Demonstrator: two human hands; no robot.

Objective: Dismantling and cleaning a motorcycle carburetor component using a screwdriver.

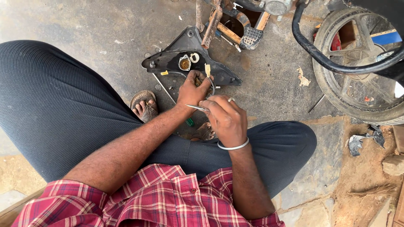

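Two hands at work low between the knees, over grey concrete floor (105, 25). Left hand (192, 89) curled closed around a small brownish part (198, 80), mostly hidden in the grip, with a pale yellowish connector (207, 69) sticking up just above the fingers. Right hand (225, 117), with a white bangle (234, 146) on the wrist, pinched shut on a thin silver metal tool (194, 107), tip pointing at the left wrist. Just beyond the hands, on the floor, a black plastic triangular motorcycle panel (176, 54) with a round amber lens (184, 64) set in it. Farther up, a rusty metal footrest assembly (229, 25). At upper right, well apart, a black spoked motorcycle wheel (357, 80) crossed by a black curved tube (332, 63). Below the hands, two sandalled feet (145, 106), partly hidden by wrists and dark trousers.
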